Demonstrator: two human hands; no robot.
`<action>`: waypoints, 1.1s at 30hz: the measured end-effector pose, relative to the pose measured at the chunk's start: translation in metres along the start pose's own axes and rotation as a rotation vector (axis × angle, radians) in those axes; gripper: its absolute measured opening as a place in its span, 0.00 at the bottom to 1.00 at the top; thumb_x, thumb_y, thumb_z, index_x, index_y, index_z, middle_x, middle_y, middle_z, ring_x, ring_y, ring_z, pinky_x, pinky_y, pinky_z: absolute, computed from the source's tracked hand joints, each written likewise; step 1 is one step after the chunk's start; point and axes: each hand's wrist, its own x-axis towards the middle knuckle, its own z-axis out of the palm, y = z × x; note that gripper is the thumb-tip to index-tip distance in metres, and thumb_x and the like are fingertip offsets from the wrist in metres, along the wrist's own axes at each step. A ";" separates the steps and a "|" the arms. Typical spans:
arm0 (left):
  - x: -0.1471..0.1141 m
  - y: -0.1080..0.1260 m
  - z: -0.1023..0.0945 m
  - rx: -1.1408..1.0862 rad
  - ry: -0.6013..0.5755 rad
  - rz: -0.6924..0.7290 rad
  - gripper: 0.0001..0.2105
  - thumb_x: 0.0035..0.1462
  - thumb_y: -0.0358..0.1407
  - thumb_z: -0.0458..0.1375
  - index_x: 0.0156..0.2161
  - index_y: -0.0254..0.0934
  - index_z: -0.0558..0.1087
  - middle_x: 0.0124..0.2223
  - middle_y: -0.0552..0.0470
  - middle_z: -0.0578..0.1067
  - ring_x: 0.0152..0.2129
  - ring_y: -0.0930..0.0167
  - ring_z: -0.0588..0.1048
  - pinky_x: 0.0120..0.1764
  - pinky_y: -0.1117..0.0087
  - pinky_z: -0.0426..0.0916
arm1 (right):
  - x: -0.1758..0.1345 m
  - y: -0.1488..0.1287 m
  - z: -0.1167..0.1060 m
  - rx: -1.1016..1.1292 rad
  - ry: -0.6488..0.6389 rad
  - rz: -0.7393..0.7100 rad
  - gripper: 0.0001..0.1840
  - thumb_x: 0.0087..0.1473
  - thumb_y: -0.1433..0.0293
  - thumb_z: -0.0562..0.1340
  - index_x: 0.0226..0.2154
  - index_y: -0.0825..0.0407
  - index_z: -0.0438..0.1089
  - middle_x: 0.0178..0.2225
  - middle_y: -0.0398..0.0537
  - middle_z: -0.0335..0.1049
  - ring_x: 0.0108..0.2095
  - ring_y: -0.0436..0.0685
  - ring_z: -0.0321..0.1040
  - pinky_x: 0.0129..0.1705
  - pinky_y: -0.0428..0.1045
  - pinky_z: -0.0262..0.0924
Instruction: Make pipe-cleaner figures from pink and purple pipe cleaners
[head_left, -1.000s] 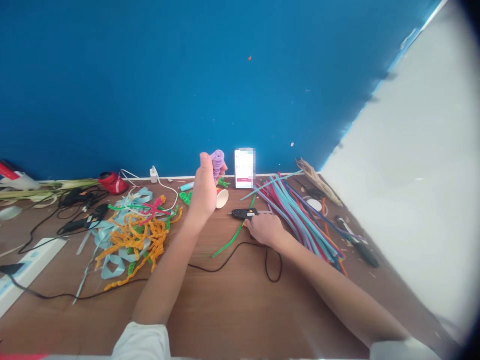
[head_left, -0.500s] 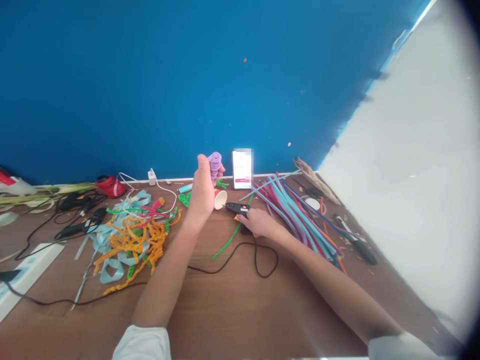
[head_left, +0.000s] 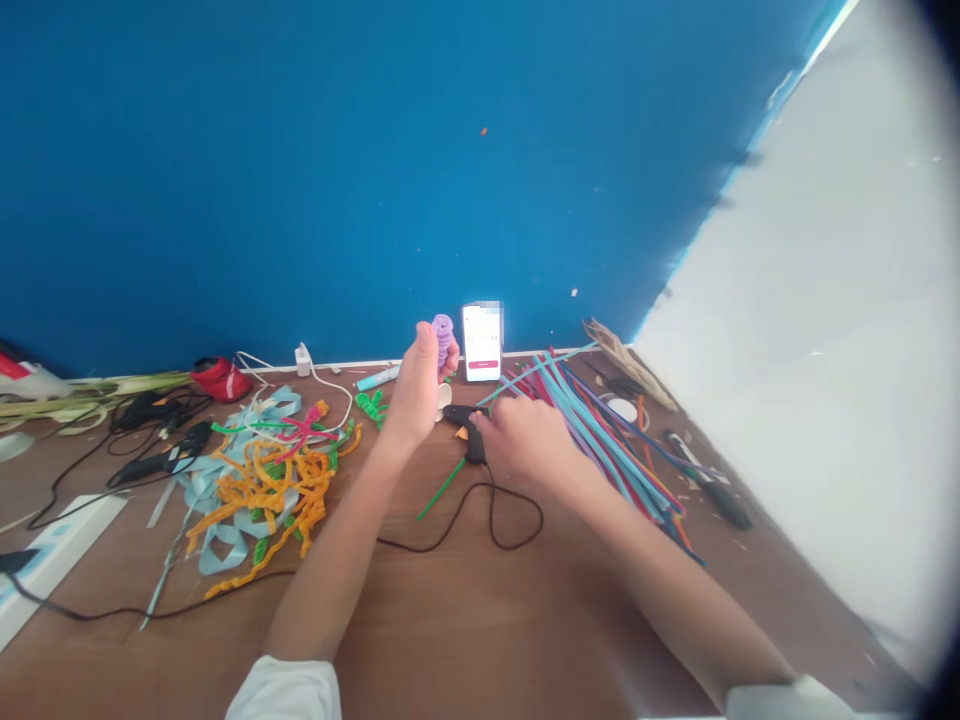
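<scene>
A purple coil of fuzzy pipe cleaner stands upright in my left hand, its fingers closed around it. My right hand is curled at the back end of a black hot glue gun, with fingertips against it; its handle shows to the left of the hand. The gun's nozzle points left at a small white cup, partly hidden behind my left hand. Green curled pipe cleaners lie left of my left hand. A straight green pipe cleaner runs out below the gun.
A lit phone leans on the blue wall. Blue, purple and red pipe cleaners lie right, near a black-handled tool. Left are tangled orange pipe cleaners, light-blue ribbon, another glue gun and a white power strip. A cord crosses the table.
My left hand has shifted slightly right with the purple coil, covering more of the cup. My right hand has slid back on the glue gun, whose handle now shows more fully.
</scene>
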 end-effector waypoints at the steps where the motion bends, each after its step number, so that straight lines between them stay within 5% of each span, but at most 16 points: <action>1: -0.001 0.001 0.001 -0.005 -0.007 0.015 0.30 0.62 0.62 0.36 0.32 0.39 0.65 0.30 0.51 0.66 0.28 0.71 0.65 0.34 0.68 0.63 | -0.005 0.003 -0.013 0.029 0.081 -0.011 0.23 0.65 0.57 0.51 0.37 0.54 0.75 0.34 0.59 0.78 0.35 0.64 0.75 0.32 0.51 0.56; 5: -0.009 0.010 0.005 0.048 -0.035 0.075 0.27 0.65 0.59 0.37 0.34 0.39 0.64 0.31 0.51 0.66 0.29 0.71 0.65 0.35 0.67 0.62 | -0.024 0.010 -0.053 0.338 0.361 -0.225 0.13 0.65 0.63 0.54 0.37 0.52 0.70 0.24 0.45 0.73 0.25 0.53 0.66 0.28 0.48 0.49; 8: -0.016 0.018 0.009 0.169 -0.109 0.126 0.21 0.66 0.55 0.43 0.35 0.39 0.63 0.32 0.53 0.65 0.29 0.72 0.64 0.34 0.68 0.60 | -0.033 0.010 -0.062 0.661 0.374 -0.367 0.14 0.66 0.63 0.54 0.33 0.51 0.69 0.24 0.41 0.70 0.23 0.49 0.63 0.28 0.46 0.51; 12: -0.019 0.022 0.012 0.268 -0.155 0.158 0.17 0.65 0.52 0.49 0.37 0.39 0.60 0.31 0.55 0.64 0.29 0.72 0.63 0.34 0.68 0.58 | -0.035 0.006 -0.056 0.857 0.405 -0.330 0.15 0.66 0.60 0.55 0.35 0.52 0.70 0.24 0.40 0.68 0.23 0.48 0.63 0.26 0.45 0.51; 22: -0.024 0.020 0.008 0.538 -0.240 0.261 0.10 0.68 0.44 0.47 0.43 0.39 0.58 0.43 0.47 0.68 0.41 0.66 0.66 0.43 0.64 0.62 | -0.030 0.003 -0.050 0.924 0.432 -0.296 0.11 0.63 0.63 0.58 0.35 0.52 0.71 0.31 0.45 0.74 0.28 0.49 0.67 0.29 0.45 0.57; 28: -0.029 0.034 -0.002 0.535 -0.470 0.109 0.10 0.68 0.44 0.47 0.48 0.41 0.58 0.48 0.47 0.67 0.45 0.66 0.67 0.47 0.62 0.64 | -0.032 0.003 -0.049 0.907 0.411 -0.232 0.10 0.61 0.68 0.57 0.28 0.52 0.68 0.26 0.42 0.71 0.25 0.49 0.65 0.27 0.45 0.56; 33: -0.027 0.034 0.002 0.489 -0.392 0.130 0.12 0.70 0.43 0.41 0.47 0.40 0.62 0.46 0.47 0.70 0.43 0.66 0.68 0.46 0.62 0.64 | -0.037 0.003 -0.051 0.705 0.588 -0.184 0.09 0.62 0.67 0.59 0.32 0.52 0.71 0.24 0.41 0.71 0.21 0.48 0.61 0.26 0.46 0.52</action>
